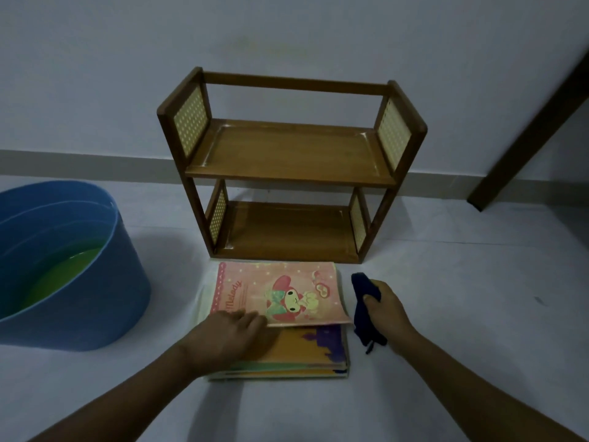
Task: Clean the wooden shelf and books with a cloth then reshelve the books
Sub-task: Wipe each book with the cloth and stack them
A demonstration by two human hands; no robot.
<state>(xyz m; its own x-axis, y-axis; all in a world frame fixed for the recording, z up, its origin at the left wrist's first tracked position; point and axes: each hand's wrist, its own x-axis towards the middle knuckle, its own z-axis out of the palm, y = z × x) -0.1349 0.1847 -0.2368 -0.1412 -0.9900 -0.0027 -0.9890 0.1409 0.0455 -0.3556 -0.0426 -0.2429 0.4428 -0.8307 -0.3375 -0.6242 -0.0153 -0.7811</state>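
head view: floor scene, dim light, seen from above and behind both forearms.
wooden shelf (288, 161): brown two-tier unit stood against the wall, pale perforated side panels, both tiers bare, glossy boards.
books (277, 320): flat stack laid on the floor just in front of the shelf base.
pink book (280, 291): top of stack, cartoon character cover, "melody" lettering along the left edge, near edge lifted slightly off the orange-and-purple cover beneath.
left hand (229, 330): laid on the stack's near-left corner, fingers straight, tips tucked at the pink cover's lower edge.
right hand (387, 314): just right of the stack, clenched around the cloth.
cloth (365, 309): dark blue, bunched, hung out above and below the fist.
blue tub (79, 282): at left, greenish liquid held inside.
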